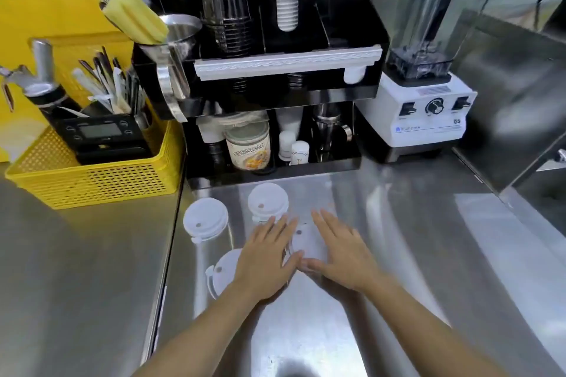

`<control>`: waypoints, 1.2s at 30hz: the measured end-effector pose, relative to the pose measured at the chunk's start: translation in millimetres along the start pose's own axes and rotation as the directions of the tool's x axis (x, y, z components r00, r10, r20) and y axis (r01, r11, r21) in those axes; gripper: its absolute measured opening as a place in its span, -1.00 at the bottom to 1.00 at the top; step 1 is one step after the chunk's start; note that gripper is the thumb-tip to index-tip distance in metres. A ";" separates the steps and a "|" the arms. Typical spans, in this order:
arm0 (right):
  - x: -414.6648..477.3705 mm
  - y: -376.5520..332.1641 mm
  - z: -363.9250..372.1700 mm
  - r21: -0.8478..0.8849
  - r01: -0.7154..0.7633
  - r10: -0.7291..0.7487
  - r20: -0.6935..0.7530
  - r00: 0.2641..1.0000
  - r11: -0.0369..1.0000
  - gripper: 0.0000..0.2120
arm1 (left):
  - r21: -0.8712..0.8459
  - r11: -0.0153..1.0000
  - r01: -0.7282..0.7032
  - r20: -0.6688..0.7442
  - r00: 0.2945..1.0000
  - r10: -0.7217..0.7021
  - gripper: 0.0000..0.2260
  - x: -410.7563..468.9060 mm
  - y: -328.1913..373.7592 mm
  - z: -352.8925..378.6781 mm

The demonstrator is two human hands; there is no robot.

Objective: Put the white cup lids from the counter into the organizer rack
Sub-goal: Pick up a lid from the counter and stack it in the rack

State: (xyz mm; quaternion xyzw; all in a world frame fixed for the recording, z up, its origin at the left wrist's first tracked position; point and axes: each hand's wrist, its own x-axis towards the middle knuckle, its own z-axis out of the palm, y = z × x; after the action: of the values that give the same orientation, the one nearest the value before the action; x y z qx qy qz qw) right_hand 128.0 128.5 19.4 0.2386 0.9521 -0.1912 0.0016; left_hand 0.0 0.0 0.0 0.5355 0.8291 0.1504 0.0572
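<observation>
The gathering step is in hand: four white cup lids are seen on the steel surface (382, 223) in front of the black organizer rack (275, 95). Both hands are spread flat and empty, the left hand (266, 257) and right hand (340, 254) flanking the lid between them (301, 239). Next, that lid would likely need pinching and lifting rackward. On the blender (422, 119), right of the rack, "85" can be read; other labels are blurred.
</observation>
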 end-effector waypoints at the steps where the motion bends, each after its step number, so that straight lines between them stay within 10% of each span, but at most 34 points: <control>1: 0.2 -2.2 2.6 0.032 -0.025 0.024 0.043 0.999 0.999 0.00 | -0.009 1.000 -0.004 0.037 0.999 0.004 -0.42 -3.0 -0.1 -0.6; 15: 18.9 -6.2 -17.8 0.292 0.011 0.027 -0.123 0.992 0.956 -0.23 | -0.186 0.981 -0.050 0.000 0.999 0.050 -0.43 13.6 4.6 -29.0; 26: 61.6 -23.1 -166.1 0.213 0.249 -0.103 -0.530 0.842 0.945 -0.22 | -0.041 0.949 -0.313 -0.332 0.900 0.283 -0.48 103.2 35.4 -166.6; 36: 112.6 -16.9 -293.6 0.216 0.288 -0.101 -0.611 0.786 0.933 -0.36 | 0.049 0.927 -0.372 -0.427 0.831 0.356 -0.53 196.8 66.8 -259.0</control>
State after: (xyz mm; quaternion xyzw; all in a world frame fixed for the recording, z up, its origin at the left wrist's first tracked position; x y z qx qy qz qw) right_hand 46.4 273.0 287.0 0.1831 0.8847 -0.2477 -0.3499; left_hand -90.8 154.9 279.4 0.6360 0.7011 0.2874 -0.1462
